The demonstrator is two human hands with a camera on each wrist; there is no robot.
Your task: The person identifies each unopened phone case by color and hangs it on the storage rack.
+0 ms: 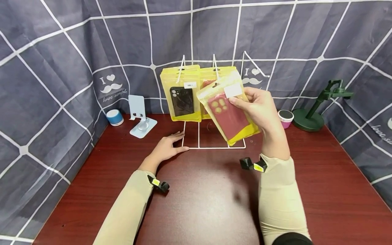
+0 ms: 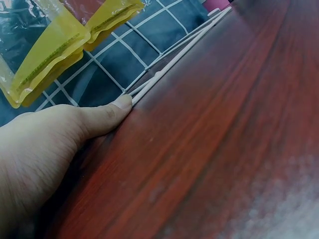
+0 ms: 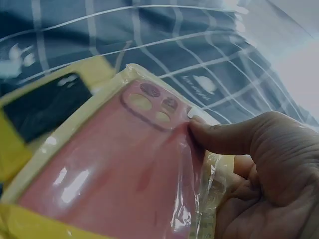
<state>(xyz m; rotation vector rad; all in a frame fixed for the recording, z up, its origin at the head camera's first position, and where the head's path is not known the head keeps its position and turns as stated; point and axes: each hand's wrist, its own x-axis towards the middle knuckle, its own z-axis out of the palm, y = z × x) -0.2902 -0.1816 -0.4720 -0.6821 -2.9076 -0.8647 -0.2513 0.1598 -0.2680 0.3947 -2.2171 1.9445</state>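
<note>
My right hand pinches a yellow-edged plastic bag with a dark red phone case in it, thumb in front and fingers behind. In the right wrist view the case's camera cutouts show beside the thumb. This bag is tilted in front of the middle hook of a white wire rack; whether its hole is on the hook I cannot tell. My left hand lies with fingers extended at the rack's left base corner, its thumb touching the front wire. A bagged black phone case hangs on the left hook.
Behind the held bag, another yellow bag hangs on the middle hook. The right hook carries no bag. A blue-white round tub and a light blue phone stand stand left; a pink-white tub and green stand stand right.
</note>
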